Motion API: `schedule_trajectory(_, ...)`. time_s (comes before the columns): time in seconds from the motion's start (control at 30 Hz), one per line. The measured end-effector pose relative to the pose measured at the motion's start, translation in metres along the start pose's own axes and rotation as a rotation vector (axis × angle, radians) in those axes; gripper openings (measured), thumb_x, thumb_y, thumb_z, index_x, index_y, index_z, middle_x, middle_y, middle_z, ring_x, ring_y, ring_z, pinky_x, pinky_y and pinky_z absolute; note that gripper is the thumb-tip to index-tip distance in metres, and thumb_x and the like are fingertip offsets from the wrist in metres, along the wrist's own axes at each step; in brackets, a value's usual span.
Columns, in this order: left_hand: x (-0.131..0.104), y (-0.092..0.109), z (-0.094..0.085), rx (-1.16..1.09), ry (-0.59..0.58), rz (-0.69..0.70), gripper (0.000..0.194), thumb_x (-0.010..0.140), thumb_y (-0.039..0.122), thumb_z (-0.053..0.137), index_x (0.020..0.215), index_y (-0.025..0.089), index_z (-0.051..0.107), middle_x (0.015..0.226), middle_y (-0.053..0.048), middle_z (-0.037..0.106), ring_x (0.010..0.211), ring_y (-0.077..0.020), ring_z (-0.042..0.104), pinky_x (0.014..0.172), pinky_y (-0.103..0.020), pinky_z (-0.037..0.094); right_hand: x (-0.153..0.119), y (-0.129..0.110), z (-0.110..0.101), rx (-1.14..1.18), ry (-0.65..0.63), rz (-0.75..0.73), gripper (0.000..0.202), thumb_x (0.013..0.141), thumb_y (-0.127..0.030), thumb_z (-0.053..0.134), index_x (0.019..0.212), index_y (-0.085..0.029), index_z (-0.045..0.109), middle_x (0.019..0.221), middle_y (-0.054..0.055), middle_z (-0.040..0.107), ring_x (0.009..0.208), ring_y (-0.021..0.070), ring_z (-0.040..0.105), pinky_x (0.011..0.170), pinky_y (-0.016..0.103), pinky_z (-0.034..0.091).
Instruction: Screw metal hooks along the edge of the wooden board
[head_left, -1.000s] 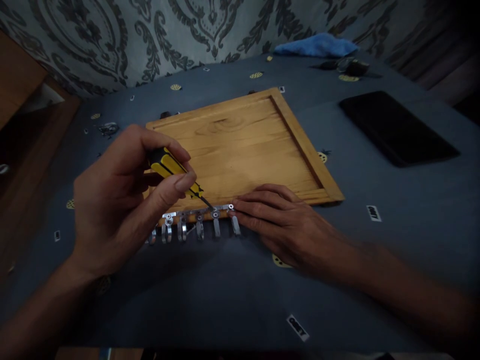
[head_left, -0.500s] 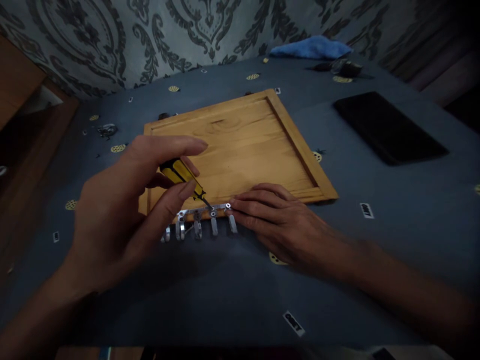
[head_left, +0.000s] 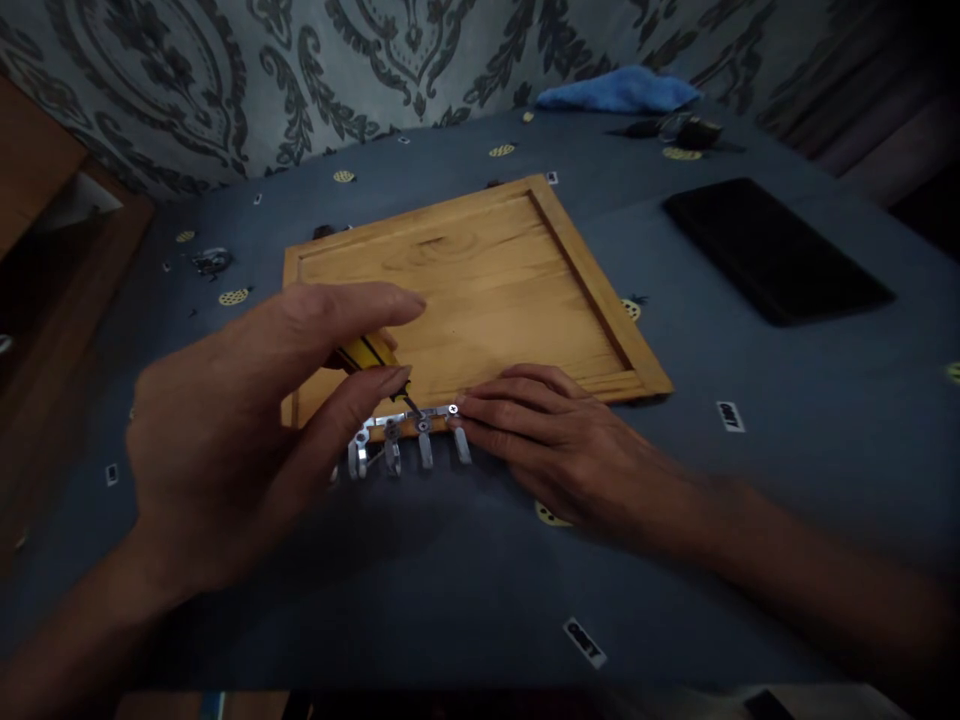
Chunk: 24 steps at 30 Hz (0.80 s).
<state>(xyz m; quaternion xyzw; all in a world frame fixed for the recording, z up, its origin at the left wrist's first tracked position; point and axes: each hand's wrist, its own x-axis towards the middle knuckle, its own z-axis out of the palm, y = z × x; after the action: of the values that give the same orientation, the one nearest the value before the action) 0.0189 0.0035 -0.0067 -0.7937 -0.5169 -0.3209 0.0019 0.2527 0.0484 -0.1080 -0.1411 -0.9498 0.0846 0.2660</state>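
Note:
A wooden board (head_left: 480, 280) with a raised frame lies on the dark blue tablecloth. A silver metal hook rail (head_left: 409, 435) with several hooks sits along its near edge. My left hand (head_left: 247, 420) holds a yellow-and-black screwdriver (head_left: 371, 358) between thumb and fingers, its tip on a screw in the rail. My right hand (head_left: 555, 440) lies flat on the cloth, fingertips pressing the rail's right end by a second screw (head_left: 452, 410).
A black flat slab (head_left: 772, 250) lies at the right. A blue cloth (head_left: 619, 92) and small dark tools (head_left: 686, 130) sit at the far edge by the patterned wall. Small labels and yellow dots are scattered on the cloth. A wooden shelf (head_left: 45, 200) stands at left.
My left hand has rolled over the screwdriver handle, fingers extending forward and covering more of it. The right hand and the rail stay put; the view shifted slightly.

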Motion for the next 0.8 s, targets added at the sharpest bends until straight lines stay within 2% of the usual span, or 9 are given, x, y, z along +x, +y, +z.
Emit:
schedule_trajectory(0.1, 0.0005, -0.0019, -0.0026, 0.04, -0.003, 0.066, 0.023, 0.092, 0.03, 0.063, 0.114, 0.032, 0.069, 0.107, 0.009, 0.075, 0.094, -0.0156, 0.072, 0.088, -0.027, 0.059, 0.0004, -0.0002, -0.0001, -0.002, 0.012, -0.007, 0.029, 0.101, -0.012, 0.042, 0.12, -0.007, 0.064, 0.122, 0.01, 0.071, 0.115, 0.0243, 0.062, 0.103, 0.046, 0.048)
schedule_trajectory(0.27, 0.0039, -0.0059, -0.0039, -0.084, -0.075, 0.081, 0.03, 0.089, 0.023, 0.066, 0.117, 0.034, 0.067, 0.108, 0.008, 0.075, 0.094, -0.0167, 0.072, 0.082, -0.026, 0.06, -0.0006, 0.001, 0.001, 0.012, -0.002, -0.005, 0.03, 0.101, -0.013, 0.042, 0.122, -0.008, 0.063, 0.122, 0.011, 0.071, 0.115, 0.0249, 0.061, 0.103, 0.046, 0.047)
schedule_trajectory(0.4, 0.0055, -0.0076, 0.001, -0.094, -0.038, 0.142, 0.032, 0.088, 0.019, 0.067, 0.118, 0.027, 0.065, 0.108, 0.004, 0.073, 0.098, -0.0155, 0.069, 0.085, -0.025, 0.057, -0.0015, 0.0021, 0.0016, 0.03, 0.009, -0.012, 0.03, 0.099, -0.013, 0.045, 0.122, -0.008, 0.064, 0.121, 0.012, 0.071, 0.115, 0.0257, 0.061, 0.102, 0.047, 0.048)
schedule_trajectory(0.53, 0.004, -0.0066, 0.0053, -0.016, -0.002, 0.079, 0.025, 0.087, 0.022, 0.07, 0.111, 0.026, 0.068, 0.098, 0.003, 0.071, 0.092, -0.0161, 0.065, 0.081, -0.032, 0.052, -0.0021, 0.0019, 0.0021, 0.029, 0.004, -0.012, 0.032, 0.098, -0.012, 0.044, 0.123, -0.01, 0.063, 0.123, 0.011, 0.071, 0.117, 0.0254, 0.06, 0.103, 0.048, 0.048)
schedule_trajectory(0.63, 0.0022, -0.0061, 0.0049, 0.011, 0.007, 0.065, 0.026, 0.088, 0.022, 0.069, 0.113, 0.028, 0.068, 0.1, 0.006, 0.072, 0.09, -0.0148, 0.066, 0.081, -0.03, 0.053, -0.0019, 0.0014, 0.0026, 0.024, -0.003, 0.003, 0.031, 0.099, -0.012, 0.043, 0.122, -0.01, 0.063, 0.124, 0.01, 0.071, 0.117, 0.0244, 0.061, 0.104, 0.048, 0.048)
schedule_trajectory(0.8, 0.0013, -0.0048, -0.0002, -0.037, -0.008, 0.028, 0.03, 0.088, 0.024, 0.069, 0.117, 0.03, 0.067, 0.101, 0.008, 0.073, 0.094, -0.0145, 0.069, 0.094, -0.027, 0.054, -0.001, 0.0015, 0.0031, 0.011, 0.016, -0.009, 0.029, 0.101, -0.014, 0.044, 0.122, -0.009, 0.063, 0.123, 0.011, 0.071, 0.116, 0.0244, 0.061, 0.102, 0.047, 0.049)
